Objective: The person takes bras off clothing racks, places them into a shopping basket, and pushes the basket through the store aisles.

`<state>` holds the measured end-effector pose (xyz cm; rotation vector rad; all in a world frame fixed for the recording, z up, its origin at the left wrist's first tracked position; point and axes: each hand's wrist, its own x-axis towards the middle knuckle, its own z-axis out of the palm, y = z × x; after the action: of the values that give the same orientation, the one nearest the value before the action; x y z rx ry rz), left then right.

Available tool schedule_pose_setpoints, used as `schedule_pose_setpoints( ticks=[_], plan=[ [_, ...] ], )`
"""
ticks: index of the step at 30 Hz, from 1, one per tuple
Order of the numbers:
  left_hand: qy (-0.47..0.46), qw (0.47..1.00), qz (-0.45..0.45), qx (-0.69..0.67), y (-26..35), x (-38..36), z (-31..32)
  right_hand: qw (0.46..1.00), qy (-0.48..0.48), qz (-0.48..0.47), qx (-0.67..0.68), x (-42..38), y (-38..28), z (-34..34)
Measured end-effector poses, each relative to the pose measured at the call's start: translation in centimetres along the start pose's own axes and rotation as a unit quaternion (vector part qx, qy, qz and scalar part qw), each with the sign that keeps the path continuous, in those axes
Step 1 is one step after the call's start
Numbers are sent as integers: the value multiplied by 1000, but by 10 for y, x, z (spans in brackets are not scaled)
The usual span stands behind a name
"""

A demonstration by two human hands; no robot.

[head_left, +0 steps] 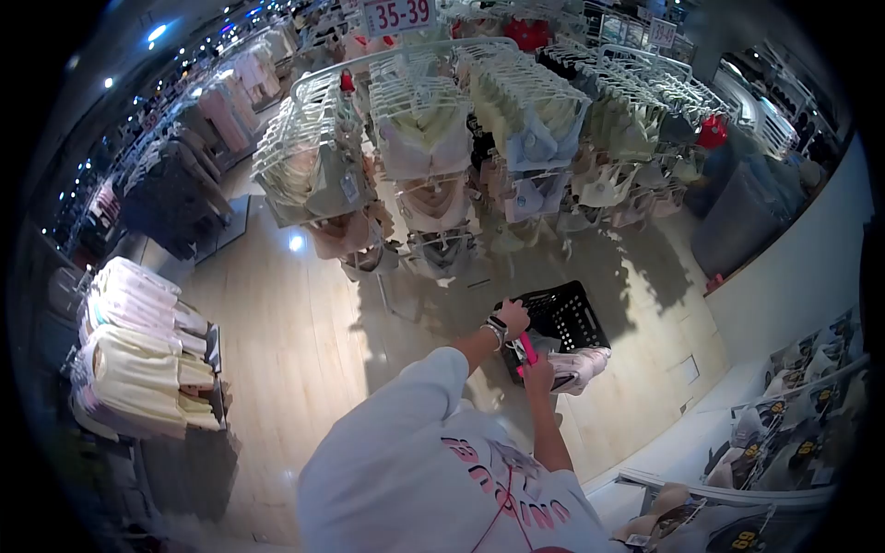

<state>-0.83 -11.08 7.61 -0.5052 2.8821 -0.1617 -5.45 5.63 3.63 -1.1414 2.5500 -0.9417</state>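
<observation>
A black perforated basket (583, 316) is low in front of me, with a pink handle (527, 348) across its near left part. My left hand (513, 317), below a dark watch, is closed at the upper end of the handle. Lower down, my right hand (538, 373) has its fingers wrapped round the pink handle. Pale pink garments (583, 367) hang over the near right rim of the basket, beside my right hand. Some greyish cloth lies inside the basket, partly hidden by my hands.
Racks of bras on hangers (419, 138) stand ahead under a price sign (398, 15). A rack of pale tops (138, 369) is at the left. At the right are a grey bin (745, 221), a white wall and a lower display of bras (784, 415).
</observation>
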Motion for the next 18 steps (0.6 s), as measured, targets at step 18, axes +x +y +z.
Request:
schedule_pose_setpoints(
  ticks=[18],
  plan=[
    [45, 999, 17, 7, 80, 41, -19, 999, 37, 18, 6, 0, 87, -34]
  ],
)
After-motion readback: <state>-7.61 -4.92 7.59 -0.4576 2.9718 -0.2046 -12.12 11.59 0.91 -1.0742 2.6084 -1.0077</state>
